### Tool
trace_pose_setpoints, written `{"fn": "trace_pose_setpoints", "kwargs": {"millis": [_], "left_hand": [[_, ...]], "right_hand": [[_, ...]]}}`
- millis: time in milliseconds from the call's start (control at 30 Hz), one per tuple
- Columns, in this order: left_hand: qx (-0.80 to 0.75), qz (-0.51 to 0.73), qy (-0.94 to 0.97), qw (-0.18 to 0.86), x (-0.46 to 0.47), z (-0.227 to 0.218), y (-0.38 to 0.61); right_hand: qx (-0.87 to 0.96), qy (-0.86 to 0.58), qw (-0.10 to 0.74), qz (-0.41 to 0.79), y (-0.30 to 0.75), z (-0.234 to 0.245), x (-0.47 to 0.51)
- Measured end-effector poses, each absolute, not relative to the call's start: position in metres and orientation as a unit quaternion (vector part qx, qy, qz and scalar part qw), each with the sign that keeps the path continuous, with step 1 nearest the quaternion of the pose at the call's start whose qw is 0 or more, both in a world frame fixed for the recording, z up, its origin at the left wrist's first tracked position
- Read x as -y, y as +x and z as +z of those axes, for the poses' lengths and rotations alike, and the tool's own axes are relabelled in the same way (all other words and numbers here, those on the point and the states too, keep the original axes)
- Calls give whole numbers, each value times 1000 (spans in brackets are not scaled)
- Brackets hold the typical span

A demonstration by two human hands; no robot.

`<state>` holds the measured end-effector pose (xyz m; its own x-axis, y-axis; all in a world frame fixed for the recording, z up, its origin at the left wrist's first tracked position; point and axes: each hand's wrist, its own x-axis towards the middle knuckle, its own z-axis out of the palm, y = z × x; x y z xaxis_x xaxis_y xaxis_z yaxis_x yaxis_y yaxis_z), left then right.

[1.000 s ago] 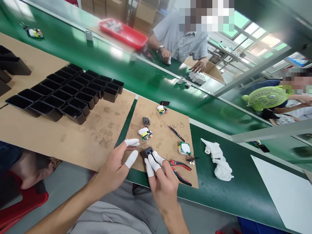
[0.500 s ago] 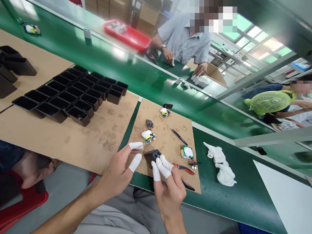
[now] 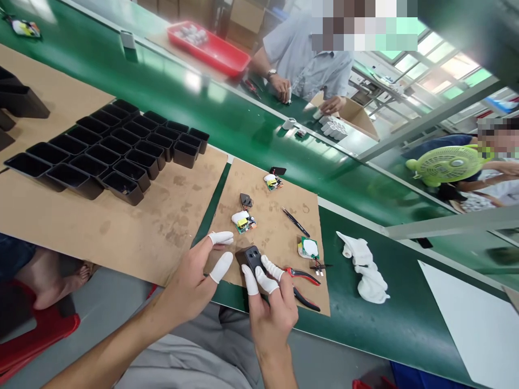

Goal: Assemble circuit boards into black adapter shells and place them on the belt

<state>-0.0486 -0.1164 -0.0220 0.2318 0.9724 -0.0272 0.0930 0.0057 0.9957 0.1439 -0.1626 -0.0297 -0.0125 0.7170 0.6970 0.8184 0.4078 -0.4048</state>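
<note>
My right hand (image 3: pixel 270 302) grips a black plastic charger case (image 3: pixel 249 255), its top end with small slots tilted up towards me. White finger cots cover the fingertips of both hands. Just left of the case, my left hand (image 3: pixel 197 281) is open, thumb and forefinger apart with nothing between them. Beyond the case lies a circuit board (image 3: pixel 244 221) wired to a black plug plate (image 3: pixel 245 200). Red-handled pliers (image 3: pixel 304 275) rest to the right of my right hand, partly hidden by it. Another circuit board (image 3: pixel 308 247) lies above the pliers.
Rows of black cases (image 3: pixel 101 154) stand on cardboard at the left. Tweezers (image 3: pixel 295 222), a third board (image 3: pixel 273 181) and a crumpled white cloth (image 3: pixel 365 270) lie around. A co-worker's hands (image 3: pixel 281 87) work across the bench near a red tray (image 3: pixel 208 48). A green fan (image 3: pixel 446 163) stands right.
My right fingers have shifted down the case, so more of its slotted end shows. My left hand stays apart from it. The whole view has shifted slightly.
</note>
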Motion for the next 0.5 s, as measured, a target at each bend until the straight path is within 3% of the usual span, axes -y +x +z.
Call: {"fn": "trace_pose_setpoints", "kwargs": {"millis": [267, 500], "left_hand": [[-460, 425, 564, 539, 117, -26, -47], [-474, 438, 554, 525, 116, -27, -44]], "right_hand": [[704, -532, 465, -71, 140, -21, 170], [638, -566, 512, 103, 135, -27, 172]]}}
